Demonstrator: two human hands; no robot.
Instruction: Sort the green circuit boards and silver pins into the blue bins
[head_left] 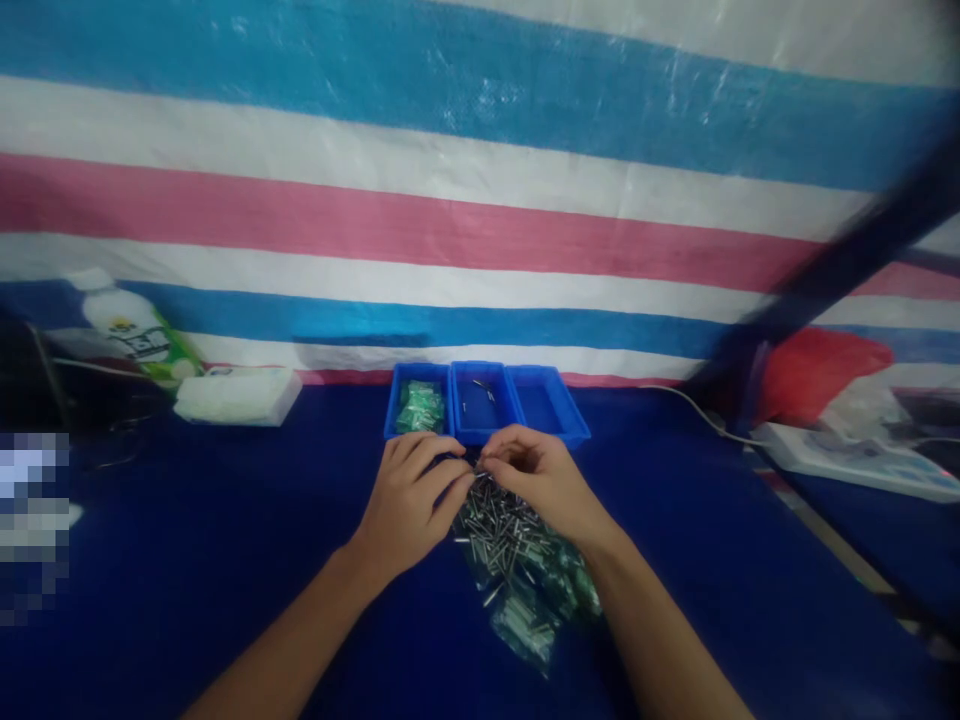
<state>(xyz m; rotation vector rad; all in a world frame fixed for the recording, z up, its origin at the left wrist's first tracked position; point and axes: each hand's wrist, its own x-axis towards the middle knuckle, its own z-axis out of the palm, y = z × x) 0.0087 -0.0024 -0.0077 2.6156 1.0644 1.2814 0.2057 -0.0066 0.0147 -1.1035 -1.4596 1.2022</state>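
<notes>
Over a pile of small, thin metal pins (499, 525), my left hand (416, 490) and my right hand (547, 485) meet fingertip to fingertip. Thumb and fingers are pinched together on both hands; what lies between them is too small and blurred to name. Loose pins spread below the fingertips, partly on clear plastic. Small clear bags (525, 625) with more pins inside lie nearer to me, partly behind my right forearm. Just beyond my hands stand three blue trays: the left tray (388, 405) holds small greenish bags, the middle tray (487, 425) a few loose pins.
The right blue tray (547, 400) adjoins the middle one. At the left stand a tissue pack (240, 395) and a white-and-green bottle (139, 325). A power strip (855, 460) and a red bag (825, 375) are at the right. A striped sheet (480, 230) hangs behind the table.
</notes>
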